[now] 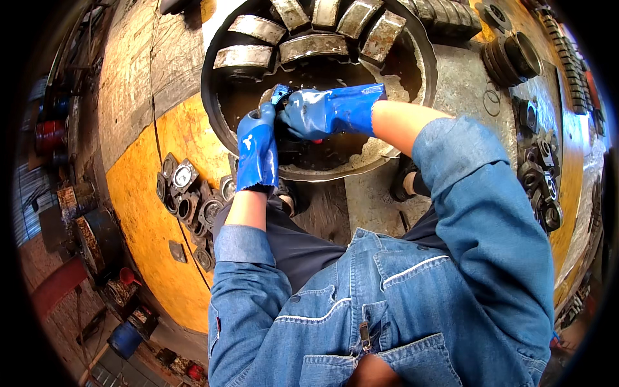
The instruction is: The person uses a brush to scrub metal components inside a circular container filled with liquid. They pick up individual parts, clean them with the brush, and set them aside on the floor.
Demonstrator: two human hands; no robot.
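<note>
Both of my hands wear blue rubber gloves and meet over the left part of a round basin [207, 97] of murky brown liquid. My left hand [256, 138] is closed, thumb side up, near the basin's near left wall. From the right, my right hand [306, 113] reaches across with its fingers curled in against the left one. Between them a small part of a greyish piece shows, mostly covered by the gloves; its kind cannot be made out. Beneath the right glove lies something dark with a bit of red. Several curved metal blocks [313, 47] line the basin's far side.
Dirty flanged metal parts [187, 205] are heaped on the yellow floor sheet to the left. Ribbed metal cylinders [509, 59] stand at the far right, with more metal parts [541, 171] below them. A row of dark blocks [445, 16] lies beyond the basin's rim.
</note>
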